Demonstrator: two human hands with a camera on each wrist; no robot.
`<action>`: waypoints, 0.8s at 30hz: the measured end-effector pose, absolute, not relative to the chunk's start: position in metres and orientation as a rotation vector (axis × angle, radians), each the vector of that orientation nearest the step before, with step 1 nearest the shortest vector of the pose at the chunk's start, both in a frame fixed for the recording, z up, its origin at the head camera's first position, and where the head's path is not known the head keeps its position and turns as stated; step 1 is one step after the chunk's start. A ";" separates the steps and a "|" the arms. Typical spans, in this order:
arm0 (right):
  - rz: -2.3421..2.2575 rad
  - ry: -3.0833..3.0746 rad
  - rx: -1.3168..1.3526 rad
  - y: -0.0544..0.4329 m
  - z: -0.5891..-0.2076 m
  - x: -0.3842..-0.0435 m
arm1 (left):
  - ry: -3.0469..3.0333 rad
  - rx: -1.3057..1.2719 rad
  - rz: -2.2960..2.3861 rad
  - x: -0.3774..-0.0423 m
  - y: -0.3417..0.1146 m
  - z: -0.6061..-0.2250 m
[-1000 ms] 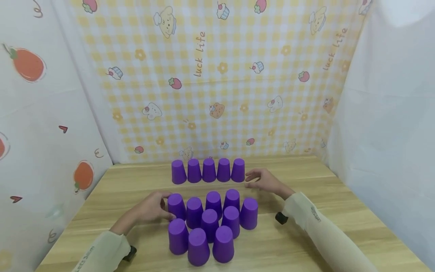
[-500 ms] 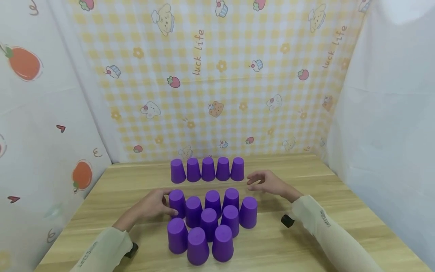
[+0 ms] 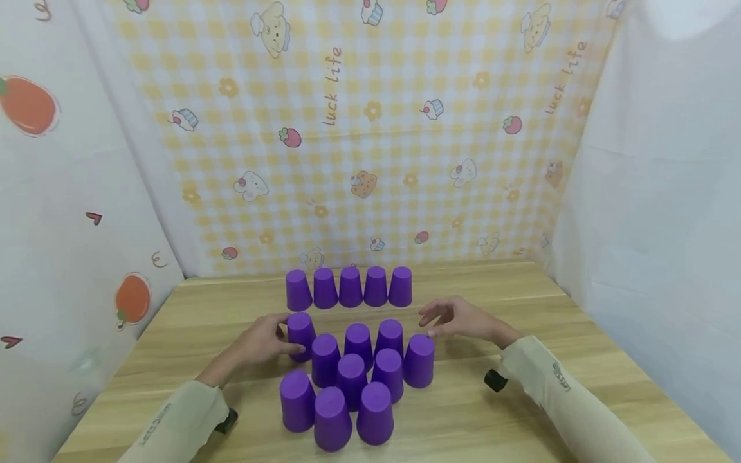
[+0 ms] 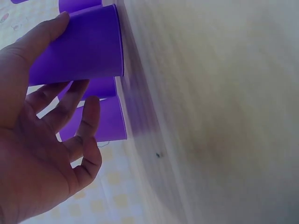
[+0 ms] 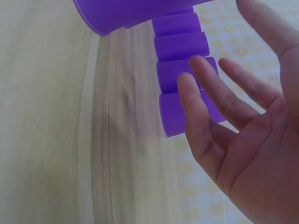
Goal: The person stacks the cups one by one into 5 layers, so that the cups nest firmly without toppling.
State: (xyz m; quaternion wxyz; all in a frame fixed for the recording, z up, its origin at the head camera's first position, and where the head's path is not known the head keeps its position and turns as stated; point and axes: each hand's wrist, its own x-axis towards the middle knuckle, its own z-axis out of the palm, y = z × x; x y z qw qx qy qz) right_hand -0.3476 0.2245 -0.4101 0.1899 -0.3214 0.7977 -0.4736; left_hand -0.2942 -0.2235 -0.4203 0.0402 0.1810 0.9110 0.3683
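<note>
My left hand (image 3: 260, 342) grips an upside-down purple cup (image 3: 301, 338) at the left between thumb and fingers. In the left wrist view the thumb lies on the side of this cup (image 4: 84, 46), while the lower fingers curl loosely below it. My right hand (image 3: 460, 319) holds nothing; its fingers are loosely bent just behind the rightmost purple cup (image 3: 419, 361), the thumb close to its top. Several more upside-down purple cups (image 3: 351, 382) stand in a loose cluster between and in front of the hands.
A straight row of several upside-down purple cups (image 3: 350, 287) stands farther back on the wooden table (image 3: 492, 418). Behind it hangs a yellow checked cloth (image 3: 370, 154). White cloths (image 3: 648, 212) enclose both sides.
The left hand has shifted its cup back toward the far row, away from the cluster. My right hand has moved from the row's right end nearer to the rightmost cluster cup.
</note>
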 end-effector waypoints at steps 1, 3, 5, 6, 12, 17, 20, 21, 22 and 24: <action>-1.331 2.225 -0.913 0.225 -0.410 -0.347 | 2.799 0.555 1.128 -0.295 -0.223 -0.420; -1.325 2.198 -0.926 0.225 -0.410 -0.347 | 2.820 0.537 1.124 -0.297 -0.222 -0.420; -1.317 2.179 -0.930 0.225 -0.410 -0.346 | 2.841 0.500 1.134 -0.299 -0.221 -0.420; -1.316 2.171 -0.935 0.225 -0.409 -0.345 | 2.851 0.471 1.142 -0.301 -0.220 -0.419; -1.336 2.104 -0.963 0.227 -0.411 -0.343 | 2.943 0.384 1.128 -0.310 -0.216 -0.413; -1.318 2.036 -1.019 0.226 -0.416 -0.343 | 2.985 0.305 1.118 -0.313 -0.215 -0.407; -1.317 2.003 -1.050 0.226 -0.418 -0.344 | 2.968 0.255 1.172 -0.315 -0.213 -0.404; -1.319 1.999 -1.052 0.226 -0.418 -0.344 | 2.962 0.249 1.195 -0.317 -0.212 -0.403; -1.321 1.994 -1.053 0.226 -0.419 -0.344 | 2.961 0.245 1.213 -0.318 -0.211 -0.403; -1.321 1.991 -1.049 0.226 -0.419 -0.344 | 2.962 0.248 1.241 -0.320 -0.210 -0.401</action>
